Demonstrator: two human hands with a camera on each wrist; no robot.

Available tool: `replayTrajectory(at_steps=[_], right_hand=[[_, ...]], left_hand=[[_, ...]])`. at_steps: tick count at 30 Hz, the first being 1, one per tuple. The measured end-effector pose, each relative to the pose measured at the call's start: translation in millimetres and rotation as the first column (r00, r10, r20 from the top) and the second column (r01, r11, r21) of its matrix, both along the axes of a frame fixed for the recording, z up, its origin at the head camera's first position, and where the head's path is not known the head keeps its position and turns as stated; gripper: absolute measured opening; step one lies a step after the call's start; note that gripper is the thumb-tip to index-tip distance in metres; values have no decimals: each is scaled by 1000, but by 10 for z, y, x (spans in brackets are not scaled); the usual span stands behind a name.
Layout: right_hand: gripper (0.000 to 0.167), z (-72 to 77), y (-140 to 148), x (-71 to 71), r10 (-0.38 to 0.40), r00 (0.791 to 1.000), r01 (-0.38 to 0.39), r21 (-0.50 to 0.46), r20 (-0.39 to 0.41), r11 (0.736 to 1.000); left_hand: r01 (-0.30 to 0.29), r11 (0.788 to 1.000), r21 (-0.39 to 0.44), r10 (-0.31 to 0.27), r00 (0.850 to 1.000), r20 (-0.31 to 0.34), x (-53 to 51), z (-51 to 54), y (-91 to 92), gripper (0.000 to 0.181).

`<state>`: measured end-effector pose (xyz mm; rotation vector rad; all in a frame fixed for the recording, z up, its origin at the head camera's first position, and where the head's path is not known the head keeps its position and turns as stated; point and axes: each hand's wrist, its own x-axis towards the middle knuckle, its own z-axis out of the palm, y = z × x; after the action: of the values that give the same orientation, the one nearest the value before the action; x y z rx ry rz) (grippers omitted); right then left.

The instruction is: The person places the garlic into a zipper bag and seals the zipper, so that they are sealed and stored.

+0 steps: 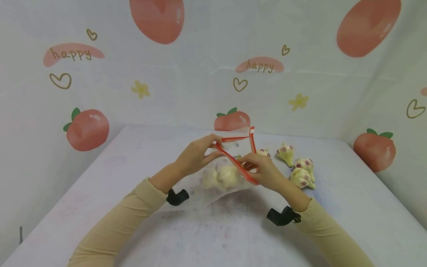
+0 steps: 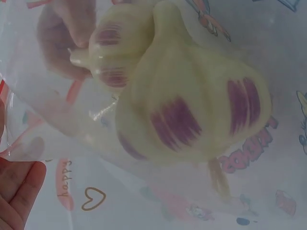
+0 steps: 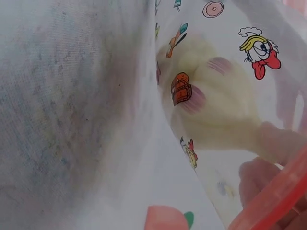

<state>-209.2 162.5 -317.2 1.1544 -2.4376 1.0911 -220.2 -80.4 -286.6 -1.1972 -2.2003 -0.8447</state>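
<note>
A clear, printed bag with a red rim is held up, tilted, above the table. My left hand pinches its rim at the left side of the opening; part of that hand shows in the left wrist view. My right hand reaches into the opening, its fingers around the stem of a garlic bulb. Through the plastic, the left wrist view shows this smaller-looking bulb beside a large one. The right fingertips are partly hidden by the rim in the head view.
Several garlic bulbs lie on the table right of the bag: one further back, two touching nearer, and another partly behind the bag. A white fabric backdrop with fruit prints stands behind the table.
</note>
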Motion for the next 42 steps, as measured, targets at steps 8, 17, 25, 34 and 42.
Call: replayTrajectory(at_steps=[8, 17, 25, 34, 42], right_hand=[[26, 34, 71, 13, -31, 993, 32, 10, -115, 999], [32, 40, 194, -25, -12, 976, -6, -85, -215, 996], [27, 95, 331, -7, -85, 982, 71, -89, -166, 993], [26, 120, 497, -19, -197, 966, 185, -90, -166, 979], [24, 132, 654, -41, -265, 953, 254, -88, -146, 963]], left_hand=[[-6, 1000, 4, 6, 1000, 7, -16, -4, -25, 30], [-15, 1000, -12, 15, 1000, 8, -19, 0, -31, 31], [-36, 999, -16, 36, 999, -14, -27, 22, -57, 31], [-28, 999, 23, 28, 1000, -6, -39, 75, -107, 29], [-23, 998, 58, 25, 999, -34, -59, 131, -146, 31]])
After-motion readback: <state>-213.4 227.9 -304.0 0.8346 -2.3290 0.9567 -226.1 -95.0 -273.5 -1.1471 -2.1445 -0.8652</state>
